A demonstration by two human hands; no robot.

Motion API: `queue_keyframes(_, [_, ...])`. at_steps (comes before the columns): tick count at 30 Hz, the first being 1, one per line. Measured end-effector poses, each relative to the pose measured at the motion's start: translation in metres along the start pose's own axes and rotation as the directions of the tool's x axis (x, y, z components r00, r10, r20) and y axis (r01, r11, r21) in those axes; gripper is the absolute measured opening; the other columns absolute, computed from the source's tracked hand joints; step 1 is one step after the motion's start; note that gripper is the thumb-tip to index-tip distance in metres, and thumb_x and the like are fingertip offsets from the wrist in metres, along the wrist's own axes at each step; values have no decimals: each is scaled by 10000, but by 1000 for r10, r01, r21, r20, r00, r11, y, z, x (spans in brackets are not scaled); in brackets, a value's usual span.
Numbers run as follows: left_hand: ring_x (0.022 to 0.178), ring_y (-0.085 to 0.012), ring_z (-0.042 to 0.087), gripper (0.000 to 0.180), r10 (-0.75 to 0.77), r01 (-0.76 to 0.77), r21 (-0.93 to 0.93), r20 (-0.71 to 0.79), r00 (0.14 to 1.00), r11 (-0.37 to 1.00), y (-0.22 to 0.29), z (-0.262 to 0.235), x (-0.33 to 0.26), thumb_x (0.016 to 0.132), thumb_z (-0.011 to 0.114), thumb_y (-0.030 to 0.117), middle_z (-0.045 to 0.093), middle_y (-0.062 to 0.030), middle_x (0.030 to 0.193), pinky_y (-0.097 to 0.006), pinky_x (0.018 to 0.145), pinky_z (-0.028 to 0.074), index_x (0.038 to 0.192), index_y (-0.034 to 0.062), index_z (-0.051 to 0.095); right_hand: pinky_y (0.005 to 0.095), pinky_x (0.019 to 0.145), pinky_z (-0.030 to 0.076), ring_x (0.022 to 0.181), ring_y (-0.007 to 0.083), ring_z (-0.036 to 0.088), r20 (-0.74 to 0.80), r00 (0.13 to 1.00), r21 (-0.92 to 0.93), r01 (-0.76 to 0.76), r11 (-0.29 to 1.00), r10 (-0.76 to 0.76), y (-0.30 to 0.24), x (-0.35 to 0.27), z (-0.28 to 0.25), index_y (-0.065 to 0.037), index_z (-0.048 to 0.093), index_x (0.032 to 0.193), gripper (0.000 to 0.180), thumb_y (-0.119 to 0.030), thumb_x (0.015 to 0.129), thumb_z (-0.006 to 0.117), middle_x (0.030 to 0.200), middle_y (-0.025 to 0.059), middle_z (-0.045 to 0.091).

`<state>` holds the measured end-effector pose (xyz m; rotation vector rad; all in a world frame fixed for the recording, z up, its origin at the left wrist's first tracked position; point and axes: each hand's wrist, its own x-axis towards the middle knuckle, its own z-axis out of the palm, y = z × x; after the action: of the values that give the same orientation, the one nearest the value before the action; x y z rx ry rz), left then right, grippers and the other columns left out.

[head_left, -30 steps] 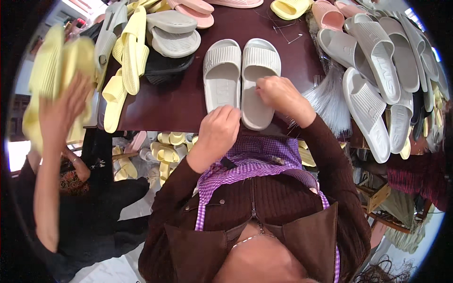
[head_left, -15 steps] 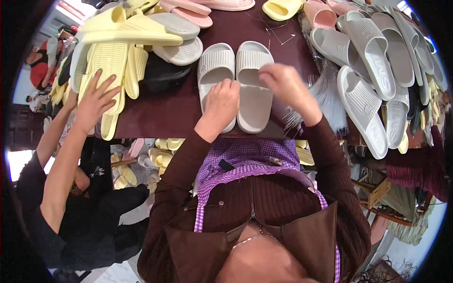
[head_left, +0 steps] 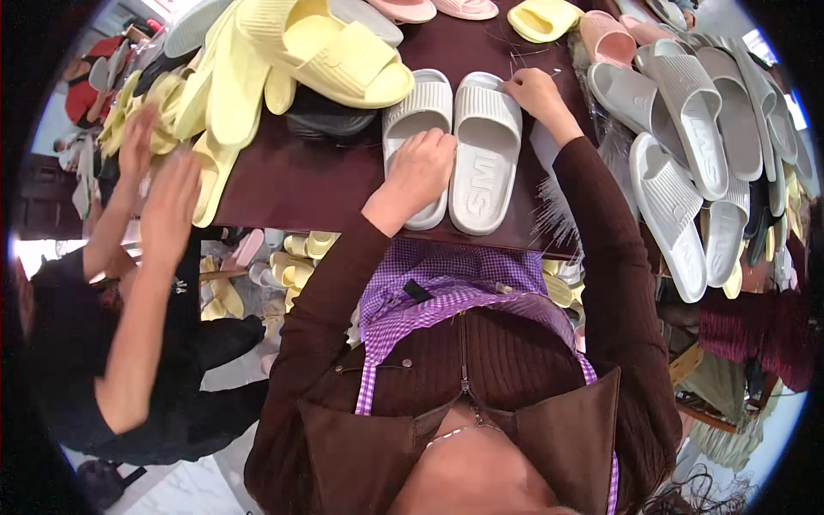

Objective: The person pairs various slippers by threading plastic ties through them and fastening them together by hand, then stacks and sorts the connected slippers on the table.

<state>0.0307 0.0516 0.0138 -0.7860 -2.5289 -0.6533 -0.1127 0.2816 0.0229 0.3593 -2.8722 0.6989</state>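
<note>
Slides: grey pair (head_left: 455,146) lying side by side, soles up, mid-worktop (head_left: 292,180) – at 12 o'clock from the person.
Left hand (head_left: 422,167): loosely curled, palm down on the left slide's heel – pressing, not gripping.
Right hand (head_left: 532,90): fingers pinched at the right slide's toe edge, at 1 o'clock.
Feel: likely light, soft foam; ribbed sole should resist slipping.
Hold: by the side edge or under the strap.
Nearby: yellow slides (head_left: 318,51) at 10 o'clock; grey stack (head_left: 687,146) at 3 o'clock.

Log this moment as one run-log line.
left hand: resting on left grey slipper | right hand: at right grey slipper toe | surface: dark table
</note>
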Motion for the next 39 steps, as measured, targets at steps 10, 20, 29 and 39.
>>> queue_keyframes(10, [753,-273,535,67,178,-175,-59,44,983,983,17,3,9,807,590,87,556,-102,778,-380,725,427,814,32,551,383,662,491,681,303,629,-189,979,78,87,993,-71,-16,-13,-29,-21,673,808,227,-243,826,625,711,148,654])
queue_keyframes(20, [784,-282,557,80,155,-139,-252,47,987,958,50,12,3,808,598,97,569,-110,787,-378,728,438,829,32,556,318,599,476,580,185,607,29,994,327,-110,939,106,-4,-23,-32,-29,691,832,240,-256,856,617,657,86,660])
queue_keyframes(29, [765,-309,577,84,137,-107,-473,30,990,875,87,-11,-18,799,590,71,557,-136,791,-393,704,466,839,13,543,282,555,448,549,116,549,53,990,410,-139,902,128,0,-28,-26,-17,689,837,210,-217,860,630,593,47,605])
queue_keyframes(39, [805,-313,592,95,81,-75,-112,50,996,991,30,-3,-6,771,524,19,564,-138,855,-403,714,486,866,23,519,225,532,395,560,54,481,40,998,452,-59,890,46,-6,-27,-28,-16,681,855,172,-160,892,596,630,-18,581])
